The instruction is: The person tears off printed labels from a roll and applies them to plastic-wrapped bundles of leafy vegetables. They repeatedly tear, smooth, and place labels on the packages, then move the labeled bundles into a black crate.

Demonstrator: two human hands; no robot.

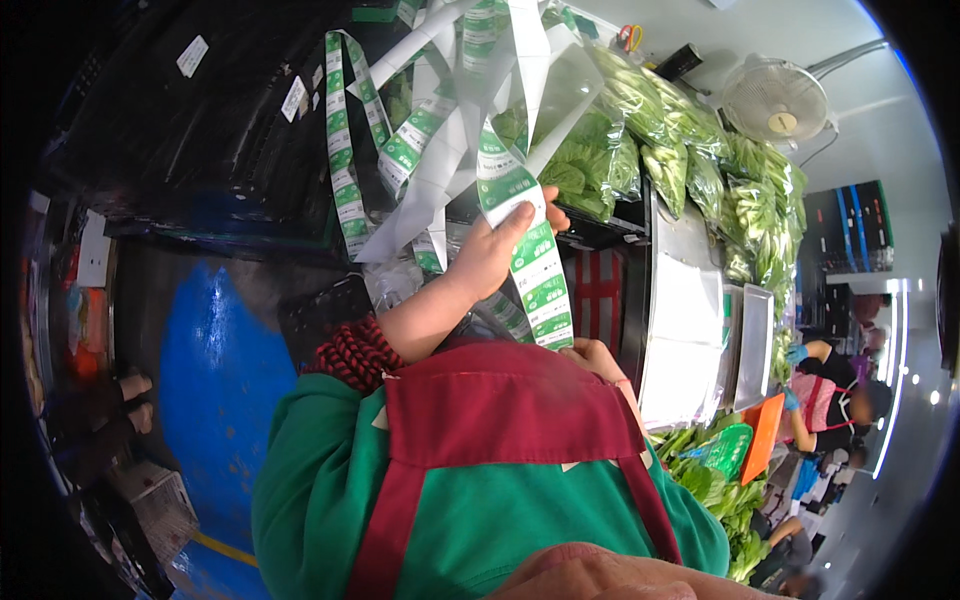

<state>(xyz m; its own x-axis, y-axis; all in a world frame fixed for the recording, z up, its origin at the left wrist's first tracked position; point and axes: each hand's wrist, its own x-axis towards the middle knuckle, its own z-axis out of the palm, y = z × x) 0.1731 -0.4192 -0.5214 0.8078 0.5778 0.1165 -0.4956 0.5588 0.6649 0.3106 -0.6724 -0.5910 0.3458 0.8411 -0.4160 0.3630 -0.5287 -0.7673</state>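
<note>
My left hand [495, 251] grips a strip of green-and-white printed labels [541, 281] between thumb and fingers. The strip runs straight down from it towards my apron. At its lower end are the fingers of my right hand [598, 358], pinched at the strip's edge and partly hidden by the red apron [510, 405]. Above my left hand, the strip twists up into a tangle of more label strips [409, 146] and white backing paper [442, 161]. Clear plastic [394, 281] lies beneath the tangle, left of my wrist.
Bagged leafy greens [675, 112] line the metal worktable [682, 330], with loose greens [724, 517] nearer me. Scissors [630, 37] and a fan [776, 101] stand beyond. Black crates [187, 127] are stacked at left. A gloved co-worker [825, 394] is at right, by an orange board [763, 437].
</note>
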